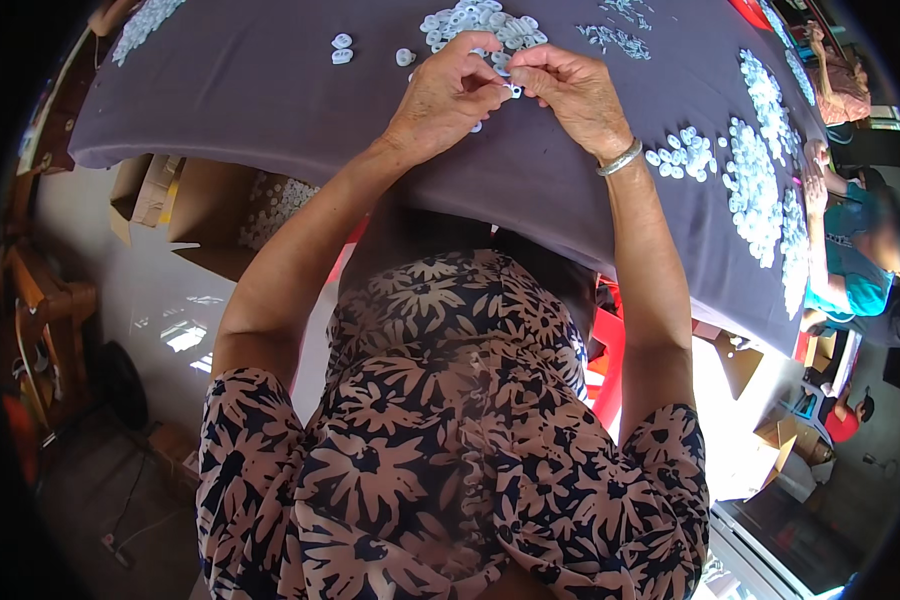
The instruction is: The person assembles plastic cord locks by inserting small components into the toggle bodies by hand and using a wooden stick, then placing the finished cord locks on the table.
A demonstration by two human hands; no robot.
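Observation:
Over the near part of the dark-clothed table (300, 110), my left hand (448, 95) and my right hand (575, 95) meet fingertip to fingertip. Between them is a small white plastic piece (515, 91) with a dark hole, pinched by the fingers of both. A silvery bangle (620, 158) circles my right wrist. Just beyond my hands lies a heap of small white round pieces (480, 22). A few loose white pieces (342, 50) rest left of the heap, and another (476, 127) shows under my left hand.
Piles of white pieces (755, 190) spread along the table's right side, with small grey parts (615, 40) at the back. A cardboard box (205, 205) of white pieces stands below the left edge. A person in a teal top (860, 265) sits at the right, hands at the piles.

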